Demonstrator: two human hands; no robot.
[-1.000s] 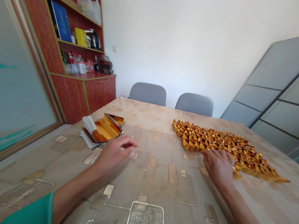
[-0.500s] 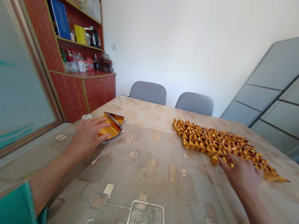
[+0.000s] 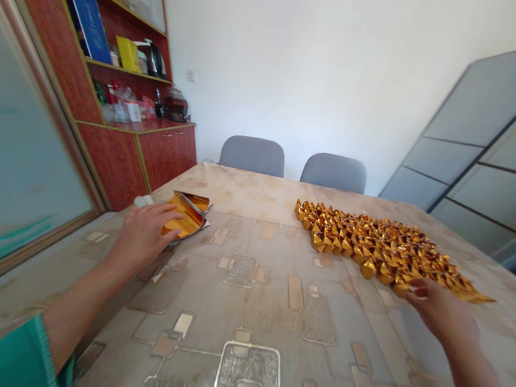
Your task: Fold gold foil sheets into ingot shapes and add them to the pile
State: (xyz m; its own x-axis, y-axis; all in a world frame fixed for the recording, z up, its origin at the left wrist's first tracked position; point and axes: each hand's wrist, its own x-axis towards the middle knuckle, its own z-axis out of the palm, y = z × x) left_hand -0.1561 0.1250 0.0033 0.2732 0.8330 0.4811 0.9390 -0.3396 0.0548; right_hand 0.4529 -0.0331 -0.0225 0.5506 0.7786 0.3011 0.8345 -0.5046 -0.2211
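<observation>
My left hand point(image 3: 142, 234) lies with fingers stretched and apart on the near left edge of a loose stack of gold foil paper point(image 3: 185, 216). The sheets curl up at their far end, and pale edges show beneath. On the right, my right hand point(image 3: 445, 312) is at the near edge of a wide block of folded gold foil ingots point(image 3: 367, 237), set close together in rows. Its thumb and fingers close around an ingot point(image 3: 402, 286) at the near row; the hand is somewhat blurred and partly hides the pieces behind it.
A patterned cover lies over the table point(image 3: 255, 315). Behind my left hand is a white object point(image 3: 143, 201). Two grey chairs point(image 3: 252, 155) stand at the far side. A red-brown cabinet point(image 3: 115, 155) is at the left, a grey panelled cabinet point(image 3: 453, 151) at the right.
My right hand has moved to the right along the near row, uncovering ingots there. My left hand stays on the foil paper. The view has shifted slightly.
</observation>
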